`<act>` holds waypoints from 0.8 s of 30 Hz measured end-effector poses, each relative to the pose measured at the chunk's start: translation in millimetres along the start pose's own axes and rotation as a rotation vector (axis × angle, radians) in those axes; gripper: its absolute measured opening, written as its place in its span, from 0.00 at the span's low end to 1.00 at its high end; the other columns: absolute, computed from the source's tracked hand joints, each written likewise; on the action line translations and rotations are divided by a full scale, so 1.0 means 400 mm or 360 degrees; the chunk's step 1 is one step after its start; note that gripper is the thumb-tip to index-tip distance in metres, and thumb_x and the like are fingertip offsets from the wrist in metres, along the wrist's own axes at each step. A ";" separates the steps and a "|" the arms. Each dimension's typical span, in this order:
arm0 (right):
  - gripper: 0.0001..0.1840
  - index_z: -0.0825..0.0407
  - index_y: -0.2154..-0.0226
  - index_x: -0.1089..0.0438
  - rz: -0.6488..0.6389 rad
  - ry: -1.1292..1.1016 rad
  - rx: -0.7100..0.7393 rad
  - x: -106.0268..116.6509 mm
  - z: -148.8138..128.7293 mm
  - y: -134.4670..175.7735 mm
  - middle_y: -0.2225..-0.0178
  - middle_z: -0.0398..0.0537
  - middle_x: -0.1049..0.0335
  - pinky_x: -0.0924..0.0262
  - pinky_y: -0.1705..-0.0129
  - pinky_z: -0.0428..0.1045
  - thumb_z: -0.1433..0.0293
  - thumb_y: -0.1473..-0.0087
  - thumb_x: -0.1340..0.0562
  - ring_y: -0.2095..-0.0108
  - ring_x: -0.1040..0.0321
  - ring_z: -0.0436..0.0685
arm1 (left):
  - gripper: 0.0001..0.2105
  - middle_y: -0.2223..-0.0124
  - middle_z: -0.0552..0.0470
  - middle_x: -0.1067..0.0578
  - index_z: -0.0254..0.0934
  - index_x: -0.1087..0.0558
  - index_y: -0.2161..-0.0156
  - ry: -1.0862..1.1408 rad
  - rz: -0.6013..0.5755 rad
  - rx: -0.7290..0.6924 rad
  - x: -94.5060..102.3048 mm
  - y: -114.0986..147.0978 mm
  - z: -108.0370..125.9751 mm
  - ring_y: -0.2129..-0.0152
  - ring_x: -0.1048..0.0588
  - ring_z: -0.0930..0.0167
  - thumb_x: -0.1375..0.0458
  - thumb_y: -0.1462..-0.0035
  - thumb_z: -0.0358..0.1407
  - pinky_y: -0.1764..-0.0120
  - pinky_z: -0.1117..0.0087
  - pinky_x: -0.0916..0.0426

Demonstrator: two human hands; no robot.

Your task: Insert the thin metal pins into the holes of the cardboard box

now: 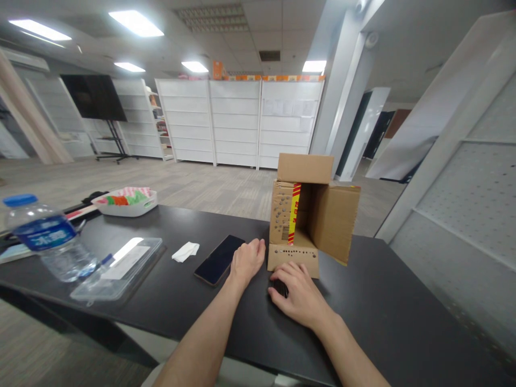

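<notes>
A cardboard box point(334, 220) stands on the black table, its opening toward me and its flaps folded out. Small grey round spots dot its left flap point(281, 215), and a row of dark dots crosses the lower flap point(293, 255). Just in front of that lower flap, my right hand point(296, 293) curls its fingers and thumb around a dark, ribbed-looking thing point(280, 288). My left hand point(247, 262) is closed in a fist beside the right edge of a dark phone point(220, 260). Whatever the left fingers may hold is hidden.
Left of the phone lie a crumpled white tissue point(185, 251) and a clear plastic case point(121, 269). A water bottle point(48, 236) with a blue cap is at the far left. Behind them sits a white basket point(127, 207) of colourful items. The table edge point(407, 269) runs along the right.
</notes>
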State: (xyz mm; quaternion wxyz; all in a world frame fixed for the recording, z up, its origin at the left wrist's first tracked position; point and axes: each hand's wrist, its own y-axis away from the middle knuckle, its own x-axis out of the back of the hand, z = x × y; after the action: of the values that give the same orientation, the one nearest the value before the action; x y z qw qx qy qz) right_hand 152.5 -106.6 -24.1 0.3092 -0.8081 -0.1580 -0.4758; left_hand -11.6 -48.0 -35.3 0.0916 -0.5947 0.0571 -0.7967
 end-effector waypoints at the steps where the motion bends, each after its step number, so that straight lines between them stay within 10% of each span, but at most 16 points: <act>1: 0.05 0.49 0.65 0.32 0.0000 -0.0002 0.0004 0.001 -0.001 0.000 0.64 0.45 0.31 0.52 0.56 0.54 0.68 0.48 0.39 0.59 0.39 0.57 | 0.27 0.65 0.43 0.23 0.38 0.29 0.64 0.0000 0.0000 0.0005 0.000 0.000 0.000 0.67 0.23 0.65 0.68 0.36 0.48 0.67 0.70 0.37; 24: 0.11 0.48 0.63 0.32 -0.0026 0.0038 0.0017 0.006 -0.005 0.000 0.61 0.45 0.31 0.53 0.54 0.54 0.67 0.52 0.37 0.57 0.40 0.58 | 0.28 0.65 0.42 0.23 0.38 0.28 0.62 0.0000 -0.0009 0.0001 0.000 0.000 -0.001 0.67 0.24 0.64 0.69 0.36 0.47 0.66 0.69 0.37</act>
State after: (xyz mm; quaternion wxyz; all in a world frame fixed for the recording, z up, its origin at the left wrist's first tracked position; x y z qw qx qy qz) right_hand 152.5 -108.1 -21.4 0.3115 -0.7993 -0.1634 -0.4871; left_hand -12.0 -48.1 -35.5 0.0895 -0.5948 0.0550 -0.7970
